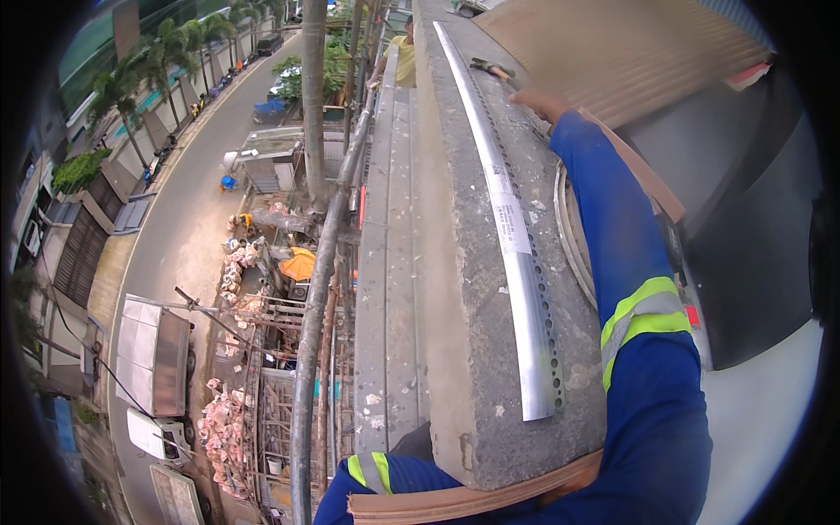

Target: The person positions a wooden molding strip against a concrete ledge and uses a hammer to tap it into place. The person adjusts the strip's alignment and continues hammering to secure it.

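Note:
My right arm, in a blue sleeve with a reflective band, stretches over the concrete ledge (pixel 490 367). My right hand (pixel 541 105) is closed round the handle end of a hammer (pixel 494 69) lying low over the ledge top. Along the ledge runs a long silvery metal strip (pixel 530 350) with a row of holes and a white label. A thin brown board (pixel 472 500) crosses the near end of the ledge. Under its right part shows a patch of skin, perhaps my left hand (pixel 569 486), its fingers hidden. Blue cloth with a reflective band lies left of the board.
Left of the ledge, a lower concrete step (pixel 385 289) and scaffold pipes (pixel 317 324) border a deep drop to a street with a truck (pixel 156 354). Another person (pixel 404 57) stands at the far end. Corrugated sheeting (pixel 604 57) and a curved cable or hose (pixel 564 232) lie right.

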The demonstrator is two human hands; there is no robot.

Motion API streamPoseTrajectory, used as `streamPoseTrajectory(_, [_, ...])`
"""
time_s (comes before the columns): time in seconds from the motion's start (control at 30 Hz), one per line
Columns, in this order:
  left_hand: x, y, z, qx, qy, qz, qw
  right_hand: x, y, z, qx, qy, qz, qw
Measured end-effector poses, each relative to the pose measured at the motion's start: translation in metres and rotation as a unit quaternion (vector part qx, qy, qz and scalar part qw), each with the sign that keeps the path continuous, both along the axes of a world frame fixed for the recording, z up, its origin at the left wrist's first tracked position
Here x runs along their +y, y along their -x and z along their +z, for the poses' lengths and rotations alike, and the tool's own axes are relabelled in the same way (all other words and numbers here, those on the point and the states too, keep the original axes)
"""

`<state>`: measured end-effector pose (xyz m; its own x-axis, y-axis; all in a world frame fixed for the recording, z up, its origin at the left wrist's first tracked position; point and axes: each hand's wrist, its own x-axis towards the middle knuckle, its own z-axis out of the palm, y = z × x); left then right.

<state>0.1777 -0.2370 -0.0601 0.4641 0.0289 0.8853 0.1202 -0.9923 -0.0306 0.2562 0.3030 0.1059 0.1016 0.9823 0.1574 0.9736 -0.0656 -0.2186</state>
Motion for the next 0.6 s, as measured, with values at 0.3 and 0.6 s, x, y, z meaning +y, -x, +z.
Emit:
streamPoseTrajectory(0.3, [-0.012,0.000,0.022,-0.008,-0.003,0.015,1.000,-0.129,-0.018,0.082,0.467,-0.079,0.080,0.877])
streamPoseTrajectory(0.6, [0.003,0.010,0.035,0.002,-0.063,0.046,0.997,-0.405,-0.062,0.123,0.112,-0.320,0.281,0.898])
